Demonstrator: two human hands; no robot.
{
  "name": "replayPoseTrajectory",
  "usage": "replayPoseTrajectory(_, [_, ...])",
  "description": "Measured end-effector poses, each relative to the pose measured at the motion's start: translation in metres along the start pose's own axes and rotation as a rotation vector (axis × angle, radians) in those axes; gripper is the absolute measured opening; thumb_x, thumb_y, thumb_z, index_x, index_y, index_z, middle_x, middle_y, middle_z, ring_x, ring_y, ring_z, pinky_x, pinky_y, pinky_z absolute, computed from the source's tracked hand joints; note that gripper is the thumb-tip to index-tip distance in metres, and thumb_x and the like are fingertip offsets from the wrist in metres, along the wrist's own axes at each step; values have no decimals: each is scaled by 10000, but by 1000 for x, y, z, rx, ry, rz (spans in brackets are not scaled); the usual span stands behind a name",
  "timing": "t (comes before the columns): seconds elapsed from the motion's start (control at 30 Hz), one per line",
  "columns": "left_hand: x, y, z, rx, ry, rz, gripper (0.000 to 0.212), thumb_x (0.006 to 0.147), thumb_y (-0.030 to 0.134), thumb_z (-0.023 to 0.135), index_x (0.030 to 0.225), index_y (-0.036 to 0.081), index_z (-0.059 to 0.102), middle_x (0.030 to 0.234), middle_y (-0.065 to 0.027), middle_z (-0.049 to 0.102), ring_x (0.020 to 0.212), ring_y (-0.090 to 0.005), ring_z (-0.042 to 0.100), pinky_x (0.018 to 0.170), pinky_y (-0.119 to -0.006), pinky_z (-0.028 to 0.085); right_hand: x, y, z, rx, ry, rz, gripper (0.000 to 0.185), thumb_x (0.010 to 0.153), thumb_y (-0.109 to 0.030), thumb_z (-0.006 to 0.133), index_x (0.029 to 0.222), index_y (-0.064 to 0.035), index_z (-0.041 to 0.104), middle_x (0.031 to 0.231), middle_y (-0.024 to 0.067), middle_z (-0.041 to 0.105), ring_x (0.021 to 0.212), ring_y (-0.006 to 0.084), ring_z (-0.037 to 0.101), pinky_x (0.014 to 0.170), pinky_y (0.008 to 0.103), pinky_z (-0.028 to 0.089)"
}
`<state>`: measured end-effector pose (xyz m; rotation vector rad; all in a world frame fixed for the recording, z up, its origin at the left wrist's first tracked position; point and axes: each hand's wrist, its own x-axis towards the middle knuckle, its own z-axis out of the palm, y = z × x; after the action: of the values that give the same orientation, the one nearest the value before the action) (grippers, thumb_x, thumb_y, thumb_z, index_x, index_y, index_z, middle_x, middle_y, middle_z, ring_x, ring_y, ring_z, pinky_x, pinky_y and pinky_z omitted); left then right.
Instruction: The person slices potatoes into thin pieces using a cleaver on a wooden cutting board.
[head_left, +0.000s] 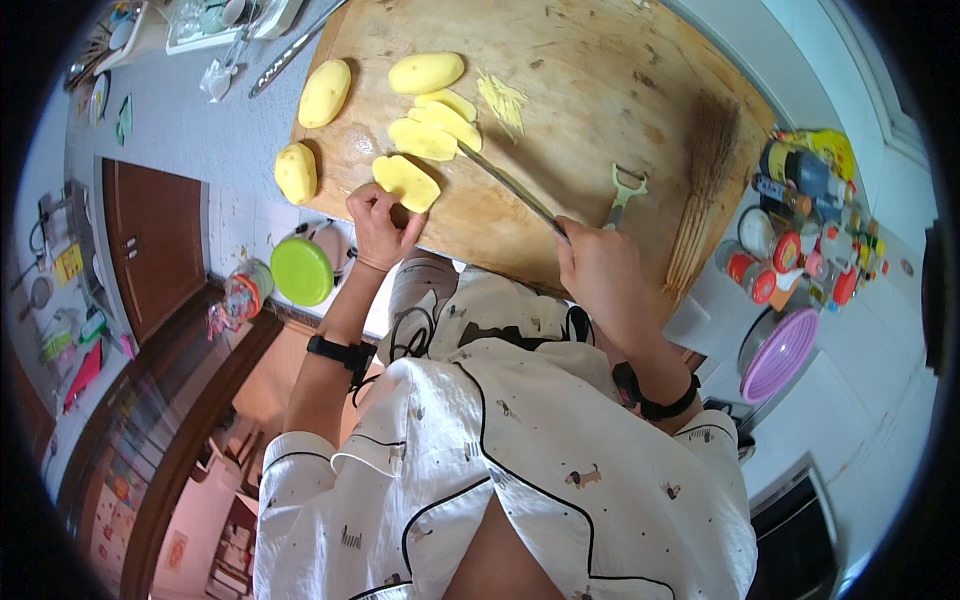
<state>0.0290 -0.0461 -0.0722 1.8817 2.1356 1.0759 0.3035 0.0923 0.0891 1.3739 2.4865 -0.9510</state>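
On the wooden cutting board (570, 90), my left hand (382, 229) has its bent fingers and thumb around the near end of a cut potato piece (405, 182), whose flat yellow face is turned up. My right hand (606, 274) grips a kitchen knife (517, 189), seen nearly edge-on. Its far tip reaches the overlapping potato slices (426, 139). Beyond these slices lies a whole peeled potato (426, 73), with a small heap of potato shreds (502, 103) beside it. Toward the left edge are another peeled potato (325, 94) and a shorter potato piece (295, 173).
A Y-shaped peeler (624, 196) lies on the board, right of the knife. Jars and bottles (787, 251) crowd the counter at right, near a pink plastic basket (780, 354). Left of the board, a long-handled utensil (289, 61) rests on the grey counter (180, 127).
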Motion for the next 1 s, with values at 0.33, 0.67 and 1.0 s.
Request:
replayPoseTrajectory(0.33, [41, 0, -38, 8, -184, 203, 447, 746, 163, 780, 1143, 88, 588, 1228, -183, 480, 1153, -392, 463, 965, -488, 376, -48, -34, 28, -146, 190, 97, 172, 860, -167, 641, 986, -60, 690, 654, 145, 639, 607, 338, 645, 562, 439, 505])
replayPoseTrajectory(0.67, [70, -3, -55, -140, -344, 220, 622, 719, 33, 768, 1273, 15, 487, 1254, -201, 523, 1177, -408, 491, 1023, -455, 420, -74, -28, 51, -321, 261, 147, 290, 822, -138, 664, 1103, -71, 686, 680, 99, 660, 588, 296, 648, 554, 418, 515])
replayPoseTrajectory(1.0, [78, 11, -60, -2, -397, 238, 488, 765, 107, 767, 1210, 55, 574, 1168, -167, 565, 1096, -387, 530, 941, -437, 449, -90, 1, 54, -395, 424, 6, 316, 806, -95, 587, 1108, -26, 651, 617, 54, 607, 576, 243, 642, 506, 382, 514])
